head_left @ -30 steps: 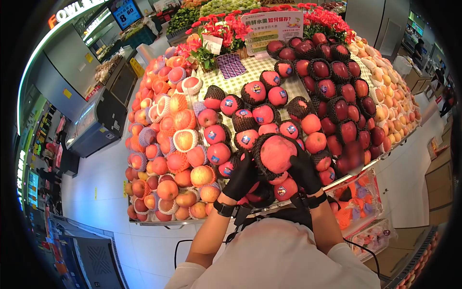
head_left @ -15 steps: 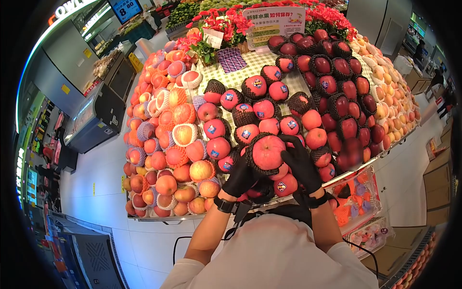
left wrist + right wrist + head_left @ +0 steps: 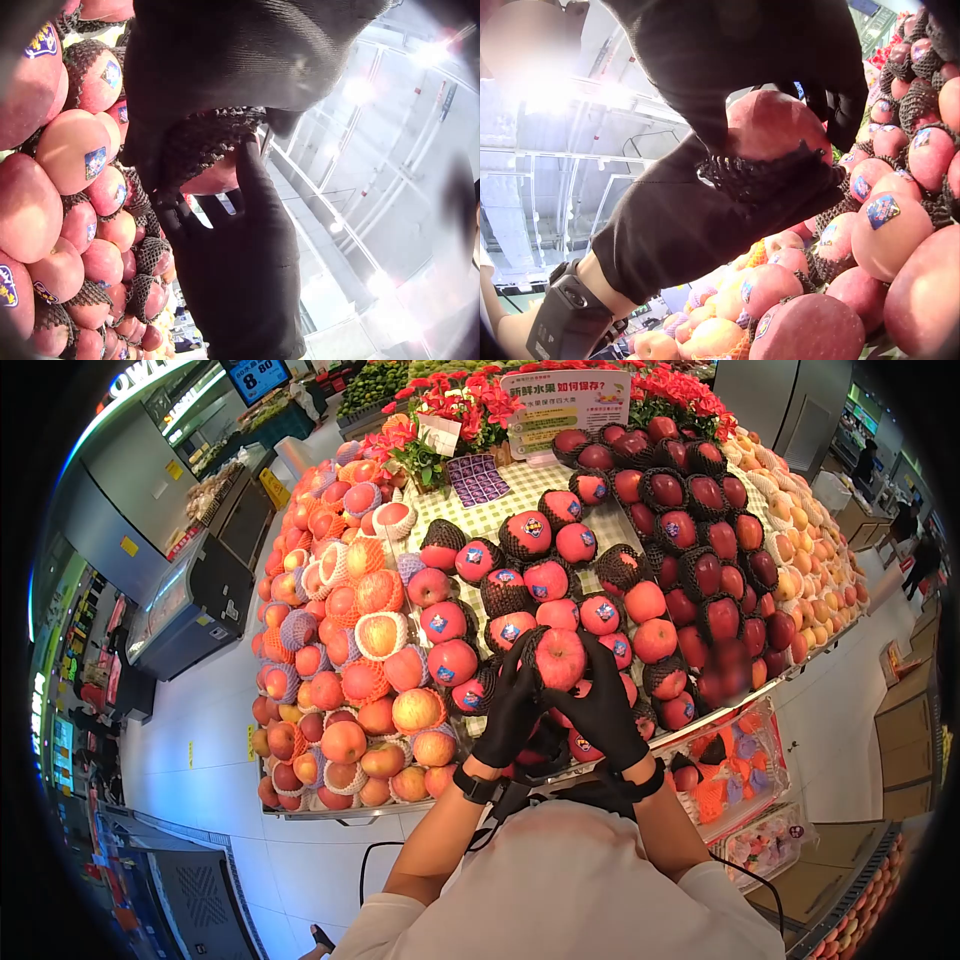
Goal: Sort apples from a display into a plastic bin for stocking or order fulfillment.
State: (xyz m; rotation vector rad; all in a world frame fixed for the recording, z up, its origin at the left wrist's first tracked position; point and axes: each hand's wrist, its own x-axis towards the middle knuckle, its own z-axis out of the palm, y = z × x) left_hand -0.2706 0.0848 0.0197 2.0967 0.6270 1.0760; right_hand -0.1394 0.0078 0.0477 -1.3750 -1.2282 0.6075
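Both black-gloved hands hold one red apple above the sloped fruit display. My left hand grips its left side, where a black foam net wraps the apple's lower part in the right wrist view. My right hand has its fingers and thumb round the right side. In the left wrist view the net covers much of the apple, and the right hand reaches in from below. Stickered red apples in black nets lie just beyond and beside the hands.
Paler apples in white, orange and purple nets fill the left side. Dark red apples stand to the right, with peach-coloured fruit beyond. Red flowers, a printed sign and a purple tray sit at the back.
The apple has been tilted and lifted slightly away from the body between the hands. The right fingers have moved from its top edge round to its right side.
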